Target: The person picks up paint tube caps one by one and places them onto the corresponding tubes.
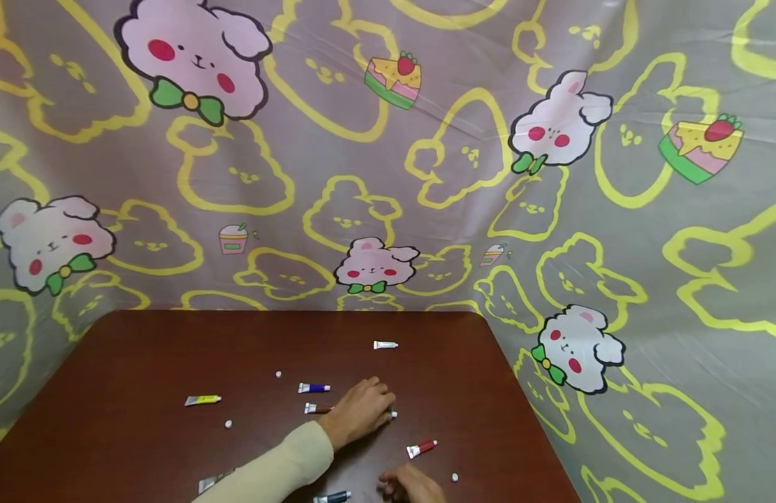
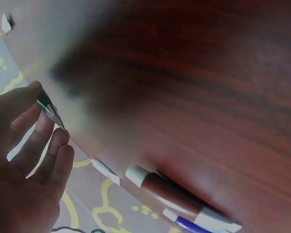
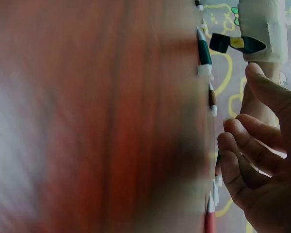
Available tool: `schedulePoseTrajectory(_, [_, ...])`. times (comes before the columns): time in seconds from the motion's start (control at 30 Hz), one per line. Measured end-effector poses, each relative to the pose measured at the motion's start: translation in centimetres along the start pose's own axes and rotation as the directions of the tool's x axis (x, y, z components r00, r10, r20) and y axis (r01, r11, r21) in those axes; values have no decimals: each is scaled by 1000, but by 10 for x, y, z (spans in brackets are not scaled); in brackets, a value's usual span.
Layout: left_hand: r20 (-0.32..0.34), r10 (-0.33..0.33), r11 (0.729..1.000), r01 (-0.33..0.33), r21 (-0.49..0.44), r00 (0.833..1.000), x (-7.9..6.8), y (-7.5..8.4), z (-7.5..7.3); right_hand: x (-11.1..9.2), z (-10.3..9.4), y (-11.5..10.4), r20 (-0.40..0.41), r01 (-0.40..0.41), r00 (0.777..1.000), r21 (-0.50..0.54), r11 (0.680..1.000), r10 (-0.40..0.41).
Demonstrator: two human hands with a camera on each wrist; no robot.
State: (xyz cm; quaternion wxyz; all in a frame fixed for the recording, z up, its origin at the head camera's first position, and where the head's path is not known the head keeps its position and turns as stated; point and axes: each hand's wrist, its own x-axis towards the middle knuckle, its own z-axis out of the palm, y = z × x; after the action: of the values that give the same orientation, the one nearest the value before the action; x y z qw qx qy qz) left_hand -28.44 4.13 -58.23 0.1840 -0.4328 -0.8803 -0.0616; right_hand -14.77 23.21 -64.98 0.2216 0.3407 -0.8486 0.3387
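Observation:
My left hand (image 1: 360,411) reaches over the middle of the table. In the left wrist view, its thumb and fingers pinch a small dark green paint tube (image 2: 49,109) with a silver end; from the head only the white cap shows past the fingers. Close beside that hand lie a brown paint tube (image 1: 318,409), partly covered, and a blue paint tube (image 1: 314,388). My right hand (image 1: 413,485) hovers by the near edge of the view, fingers loosely curled around nothing. Nearest to it are a red paint tube (image 1: 422,448) and a dark teal paint tube (image 1: 332,497).
On the brown table (image 1: 142,356) lie a yellow tube (image 1: 202,400), a white tube (image 1: 385,345) at the back, and a grey tube (image 1: 213,481) partly behind the left sleeve (image 1: 287,457). Small white round pieces (image 1: 228,424) are scattered about. A patterned curtain (image 1: 337,161) surrounds the table.

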Motion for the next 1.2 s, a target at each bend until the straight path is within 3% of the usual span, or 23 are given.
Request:
schedulePoseTrajectory(0.17, [14,8,1000,-7,-7,1000,1,2,4,-4,7,-3,-45,76,996,-19,997,-77])
schedulePoseTrajectory(0.53, [-41,40,999,-40,12,998,3,1,9,-15,31,8,-57,129,988,-218,967,-144])
schedulePoseTrajectory(0.8, [-87,41,999,-43,-15,995,17,-10,10,-2,23,-14,-141,158,973,-174,972,-184])
schedulePoseTrajectory(1.0, [-53,4,1000,-4,-11,999,34,-24,8,-2,16,-22,-40,92,994,-113,989,-97])
schedulePoseTrajectory(1.2, [-57,-32,999,33,12,998,51,-37,10,-4,12,-26,7,21,1000,-103,995,-20])
